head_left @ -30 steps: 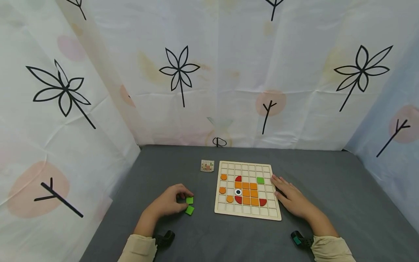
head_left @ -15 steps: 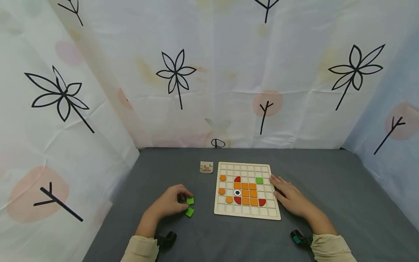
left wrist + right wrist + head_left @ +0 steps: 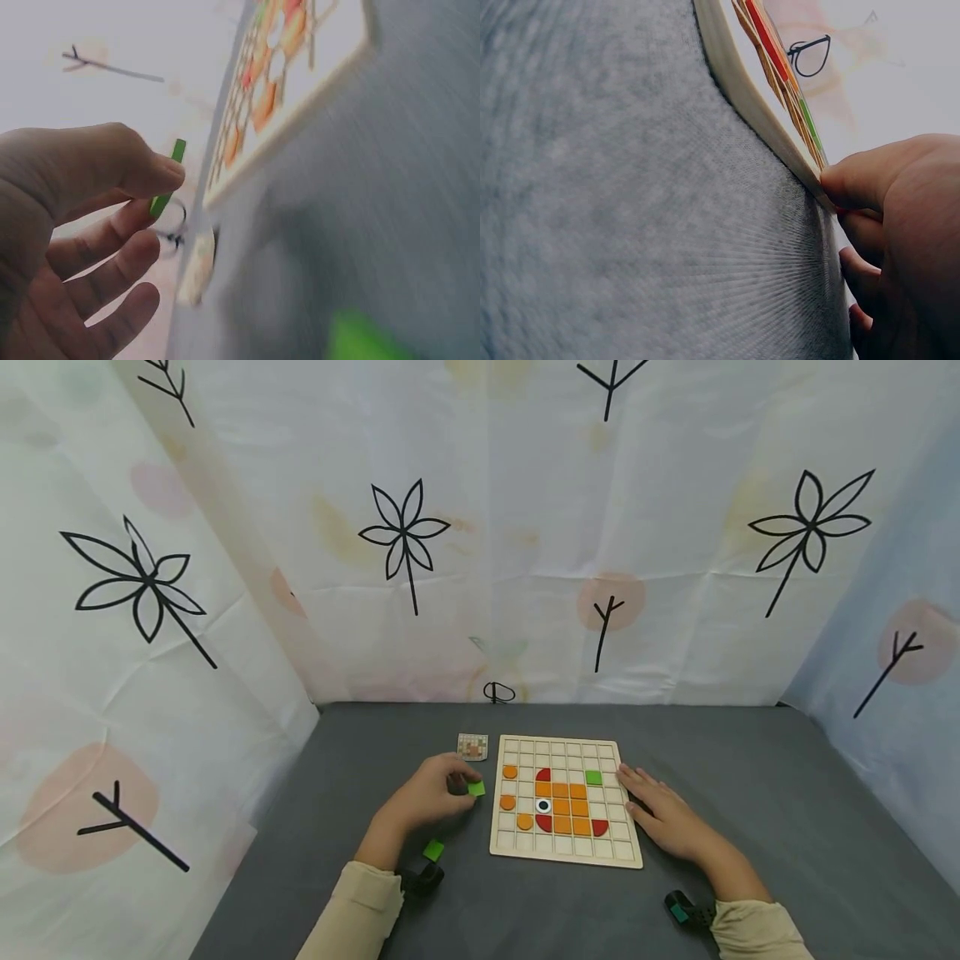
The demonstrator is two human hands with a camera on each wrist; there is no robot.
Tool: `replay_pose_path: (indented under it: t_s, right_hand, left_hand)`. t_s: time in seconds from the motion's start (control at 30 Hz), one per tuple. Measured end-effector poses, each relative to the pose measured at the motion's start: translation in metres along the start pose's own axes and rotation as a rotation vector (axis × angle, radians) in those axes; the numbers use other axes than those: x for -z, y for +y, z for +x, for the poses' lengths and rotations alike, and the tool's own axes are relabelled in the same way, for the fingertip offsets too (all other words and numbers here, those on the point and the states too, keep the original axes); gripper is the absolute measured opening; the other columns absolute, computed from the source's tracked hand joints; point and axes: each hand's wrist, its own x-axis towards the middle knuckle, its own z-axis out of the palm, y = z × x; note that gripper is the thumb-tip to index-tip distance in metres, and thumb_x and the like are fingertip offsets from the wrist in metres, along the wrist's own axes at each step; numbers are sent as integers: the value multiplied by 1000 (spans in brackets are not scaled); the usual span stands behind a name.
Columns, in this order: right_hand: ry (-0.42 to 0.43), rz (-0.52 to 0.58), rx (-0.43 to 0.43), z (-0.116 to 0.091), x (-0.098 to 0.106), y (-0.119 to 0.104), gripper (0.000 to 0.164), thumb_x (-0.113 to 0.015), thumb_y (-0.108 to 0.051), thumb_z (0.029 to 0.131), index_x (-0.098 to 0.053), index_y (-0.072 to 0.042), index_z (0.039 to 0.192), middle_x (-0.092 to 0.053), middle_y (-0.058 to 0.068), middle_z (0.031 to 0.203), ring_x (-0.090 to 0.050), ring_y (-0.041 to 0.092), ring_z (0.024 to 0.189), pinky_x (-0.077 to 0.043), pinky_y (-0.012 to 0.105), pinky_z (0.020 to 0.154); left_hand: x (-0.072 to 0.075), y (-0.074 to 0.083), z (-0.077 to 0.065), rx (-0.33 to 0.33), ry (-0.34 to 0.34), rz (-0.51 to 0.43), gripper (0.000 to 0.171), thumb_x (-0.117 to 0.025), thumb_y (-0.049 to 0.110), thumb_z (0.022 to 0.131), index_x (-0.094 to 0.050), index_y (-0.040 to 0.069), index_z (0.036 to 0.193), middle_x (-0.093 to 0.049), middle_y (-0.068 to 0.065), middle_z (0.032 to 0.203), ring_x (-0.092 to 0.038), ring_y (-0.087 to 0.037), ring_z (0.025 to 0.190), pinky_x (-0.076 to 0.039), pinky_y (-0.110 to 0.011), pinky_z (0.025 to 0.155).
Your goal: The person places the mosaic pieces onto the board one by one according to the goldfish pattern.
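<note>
My left hand (image 3: 431, 795) pinches a small green square tile (image 3: 476, 788) between thumb and fingertips, just left of the wooden grid board (image 3: 555, 857). In the left wrist view that tile (image 3: 178, 150) stands on edge in the pinch, raised over the table. A second green tile (image 3: 433, 850) lies on the table near the left wrist. On the board, orange square tiles (image 3: 570, 807), red quarter-round pieces, orange discs (image 3: 507, 802), an eye piece (image 3: 543, 806) and one green tile (image 3: 593, 777) sit in the cells. My right hand (image 3: 667, 810) lies extended, fingertips touching the board's right edge.
A small picture card (image 3: 472, 747) lies left of the board's far corner. The grey table (image 3: 720, 735) ends at a white patterned cloth (image 3: 547, 635) at the back and sides. Each wrist wears a black camera strap (image 3: 686, 910).
My left hand has picked up one green tile and carried it right and away from me, toward the board. The other green tile stays put. My right hand keeps its place at the board's edge.
</note>
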Motion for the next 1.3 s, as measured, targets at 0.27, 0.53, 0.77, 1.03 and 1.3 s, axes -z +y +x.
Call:
replay_pose_path:
  t_s: [0.27, 0.53, 0.77, 1.03, 1.3]
  right_hand:
    - [3, 6, 3, -1, 1, -2, 57, -57, -21, 110, -44, 2, 160, -36, 25, 168, -29, 55, 155, -21, 76, 120]
    - [-1, 11, 6, -1, 2, -2, 57, -57, -21, 110, -43, 3, 160, -36, 26, 168, -29, 56, 154, -21, 76, 119]
    - [22, 5, 20, -1, 3, -1, 55, -58, -19, 110, -45, 3, 159, -38, 26, 167, -31, 58, 153, -23, 77, 118]
    - [10, 15, 17, 1, 3, 1, 56, -57, -20, 110, -44, 1, 160, -37, 25, 168, -30, 57, 154, -21, 77, 118]
    - [14, 11, 26, 1, -2, 2, 55, -57, -20, 110, -45, 2, 159, -38, 25, 168, -31, 57, 153, -23, 77, 118]
  left_hand:
    - [-26, 27, 47, -117, 42, -17, 27, -80, 10, 94, -79, 9, 121, -70, -3, 113, -64, -23, 98, -56, -34, 84]
    - [-57, 50, 79, -164, 9, -88, 27, -76, 11, 98, -77, 8, 125, -69, -6, 122, -62, -19, 103, -55, -30, 88]
    - [-81, 59, 108, -171, -25, -67, 25, -74, 13, 98, -78, 11, 123, -69, -3, 121, -60, -13, 100, -54, -24, 89]
    - [-104, 64, 132, -141, -19, -12, 22, -74, 12, 98, -80, 12, 119, -68, -2, 120, -62, -12, 99, -53, -22, 86]
    - [-121, 65, 138, -68, -8, -15, 23, -70, 13, 99, -81, 14, 119, -68, 0, 120, -57, -9, 92, -51, -23, 81]
